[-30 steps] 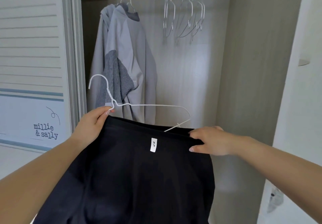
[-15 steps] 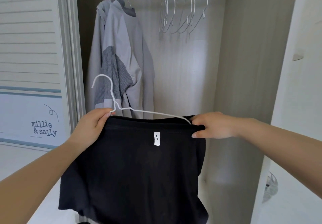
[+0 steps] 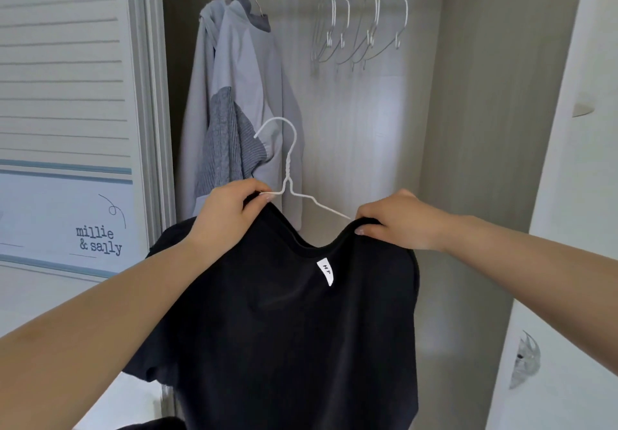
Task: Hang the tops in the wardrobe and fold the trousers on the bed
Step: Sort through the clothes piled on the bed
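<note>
**Black top on hanger, before the wardrobe**

Head view: black top held up below the grey jacket. Left hand pinches collar and white hanger — right hand grips the other shoulder. Empty hangers hang right of the jacket.

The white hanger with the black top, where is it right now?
In the head view the white hanger is centre frame, inside the black top, held between the left hand and right hand, in front of the hung grey garments.

Both forearms are bare to the frame edge, no sleeves, and short, neat nails tip the fingers.
</note>
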`<control>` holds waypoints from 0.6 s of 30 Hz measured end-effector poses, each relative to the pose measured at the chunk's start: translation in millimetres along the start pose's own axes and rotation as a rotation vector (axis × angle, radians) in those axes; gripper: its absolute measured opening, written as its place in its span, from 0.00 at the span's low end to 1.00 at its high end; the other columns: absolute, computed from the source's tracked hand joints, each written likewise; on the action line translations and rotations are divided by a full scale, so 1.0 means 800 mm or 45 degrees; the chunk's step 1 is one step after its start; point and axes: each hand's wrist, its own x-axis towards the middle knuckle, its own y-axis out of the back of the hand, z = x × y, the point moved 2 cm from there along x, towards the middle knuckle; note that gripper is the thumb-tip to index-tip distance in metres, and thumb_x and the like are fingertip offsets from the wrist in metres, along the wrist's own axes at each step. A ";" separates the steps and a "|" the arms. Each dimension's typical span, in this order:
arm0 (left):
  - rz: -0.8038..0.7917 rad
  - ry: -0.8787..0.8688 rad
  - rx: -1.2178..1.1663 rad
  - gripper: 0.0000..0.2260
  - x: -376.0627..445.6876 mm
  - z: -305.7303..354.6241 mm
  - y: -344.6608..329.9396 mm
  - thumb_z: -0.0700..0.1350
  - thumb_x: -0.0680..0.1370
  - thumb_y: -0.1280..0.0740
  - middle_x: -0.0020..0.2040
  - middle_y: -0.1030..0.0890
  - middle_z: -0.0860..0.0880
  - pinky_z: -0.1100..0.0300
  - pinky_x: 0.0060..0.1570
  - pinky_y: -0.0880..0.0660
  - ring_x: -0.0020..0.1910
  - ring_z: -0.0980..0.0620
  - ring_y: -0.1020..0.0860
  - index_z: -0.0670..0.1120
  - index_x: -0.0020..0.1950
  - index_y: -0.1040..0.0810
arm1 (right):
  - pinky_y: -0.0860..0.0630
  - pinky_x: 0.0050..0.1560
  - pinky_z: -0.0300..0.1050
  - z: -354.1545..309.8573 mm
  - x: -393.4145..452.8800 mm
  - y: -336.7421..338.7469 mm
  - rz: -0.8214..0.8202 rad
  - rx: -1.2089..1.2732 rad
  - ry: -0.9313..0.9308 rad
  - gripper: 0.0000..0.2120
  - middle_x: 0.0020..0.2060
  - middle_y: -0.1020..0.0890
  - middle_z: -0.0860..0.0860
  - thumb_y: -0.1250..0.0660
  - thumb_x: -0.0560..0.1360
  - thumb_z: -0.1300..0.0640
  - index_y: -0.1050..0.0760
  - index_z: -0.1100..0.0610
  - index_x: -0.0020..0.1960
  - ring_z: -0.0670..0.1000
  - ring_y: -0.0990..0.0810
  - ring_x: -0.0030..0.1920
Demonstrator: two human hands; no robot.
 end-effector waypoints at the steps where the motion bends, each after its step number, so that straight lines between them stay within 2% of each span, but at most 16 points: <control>1: 0.025 0.049 -0.021 0.07 0.002 0.001 0.000 0.44 0.78 0.33 0.44 0.17 0.50 0.61 0.48 0.27 0.44 0.52 0.20 0.44 0.51 0.18 | 0.33 0.56 0.44 -0.003 -0.001 0.001 0.041 0.061 0.004 0.14 0.41 0.19 0.51 0.44 0.81 0.46 0.26 0.54 0.55 0.53 0.22 0.44; 3: 0.040 0.151 -0.085 0.07 0.007 0.004 -0.004 0.46 0.77 0.31 0.43 0.17 0.49 0.59 0.48 0.26 0.43 0.52 0.20 0.44 0.50 0.17 | 0.27 0.51 0.47 -0.010 -0.001 0.005 0.107 0.232 0.007 0.13 0.43 0.19 0.52 0.43 0.81 0.47 0.26 0.54 0.55 0.53 0.22 0.45; 5: 0.000 0.190 -0.149 0.07 0.012 0.011 -0.011 0.47 0.76 0.31 0.42 0.17 0.49 0.63 0.47 0.26 0.43 0.53 0.20 0.45 0.49 0.17 | 0.26 0.50 0.50 -0.018 0.003 0.011 0.166 0.351 0.017 0.13 0.45 0.18 0.52 0.43 0.81 0.48 0.26 0.54 0.56 0.53 0.22 0.47; 8: -0.064 0.162 -0.175 0.08 0.013 0.022 -0.019 0.48 0.76 0.32 0.41 0.17 0.51 0.70 0.43 0.28 0.41 0.55 0.21 0.45 0.48 0.17 | 0.28 0.41 0.43 -0.019 0.005 0.014 0.207 0.375 0.058 0.11 0.40 0.20 0.50 0.43 0.81 0.48 0.27 0.54 0.52 0.50 0.23 0.41; 12: -0.082 0.185 -0.121 0.09 0.003 0.004 -0.008 0.50 0.76 0.32 0.40 0.17 0.51 0.61 0.44 0.27 0.41 0.53 0.21 0.46 0.47 0.17 | 0.31 0.35 0.42 0.013 -0.014 0.007 0.217 0.416 0.008 0.07 0.31 0.24 0.46 0.42 0.80 0.48 0.29 0.47 0.46 0.45 0.27 0.33; 15: -0.071 0.263 -0.063 0.11 -0.004 -0.018 0.003 0.53 0.76 0.33 0.38 0.18 0.51 0.56 0.43 0.25 0.39 0.52 0.21 0.47 0.45 0.17 | 0.35 0.34 0.40 0.035 -0.030 -0.002 0.250 0.480 -0.051 0.11 0.28 0.28 0.46 0.40 0.79 0.47 0.35 0.41 0.38 0.45 0.30 0.30; 18: -0.034 0.324 -0.022 0.16 -0.003 -0.023 0.002 0.57 0.75 0.33 0.32 0.21 0.48 0.52 0.38 0.26 0.35 0.48 0.23 0.46 0.38 0.20 | 0.36 0.34 0.35 0.037 -0.033 -0.006 0.256 0.519 -0.067 0.12 0.29 0.28 0.45 0.38 0.78 0.46 0.33 0.41 0.36 0.44 0.29 0.32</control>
